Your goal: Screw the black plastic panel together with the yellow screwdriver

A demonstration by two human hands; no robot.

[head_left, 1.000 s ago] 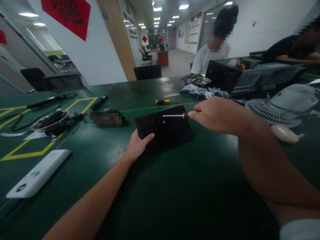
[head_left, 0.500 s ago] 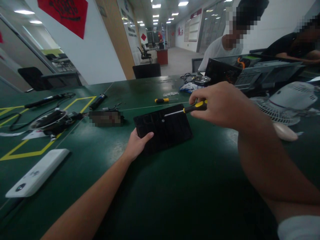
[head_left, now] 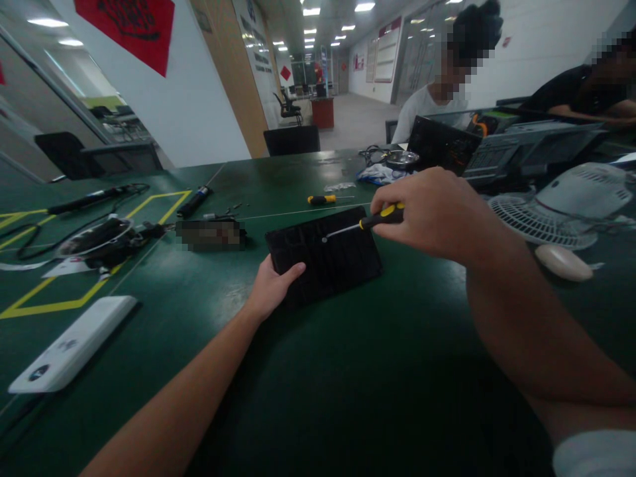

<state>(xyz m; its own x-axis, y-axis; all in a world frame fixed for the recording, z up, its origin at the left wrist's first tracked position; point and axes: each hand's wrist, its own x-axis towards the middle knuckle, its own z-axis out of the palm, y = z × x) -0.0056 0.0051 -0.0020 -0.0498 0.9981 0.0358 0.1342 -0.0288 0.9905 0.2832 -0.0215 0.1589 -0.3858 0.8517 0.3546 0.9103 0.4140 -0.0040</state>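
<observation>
A flat black rectangular panel (head_left: 342, 262) with ribs on its face is tilted up over the green table (head_left: 348, 384). Gripping its left edge is my left hand (head_left: 272, 283), thumb on the face and the other fingers hidden behind. My right hand (head_left: 427, 209) is closed around the black and yellow handle of a screwdriver (head_left: 381, 217). The screwdriver's tip is at a small round silver spot (head_left: 324, 240) near the middle of the panel; whether it is seated there I cannot tell. Behind the panel lies a second yellow and black screwdriver (head_left: 322, 199).
To the left are a white oblong device (head_left: 74, 344), a blurred-out block (head_left: 211, 234) and a bundle of cables (head_left: 102, 238). At right lie a white fan guard (head_left: 536, 222) and a beige mouse-like object (head_left: 564, 262). Two people sit behind grey metal casing (head_left: 517, 156).
My right hand has moved slightly left and the screwdriver's tip has come down onto the silver spot. My left hand and the panel stay put. A person opposite has shifted left.
</observation>
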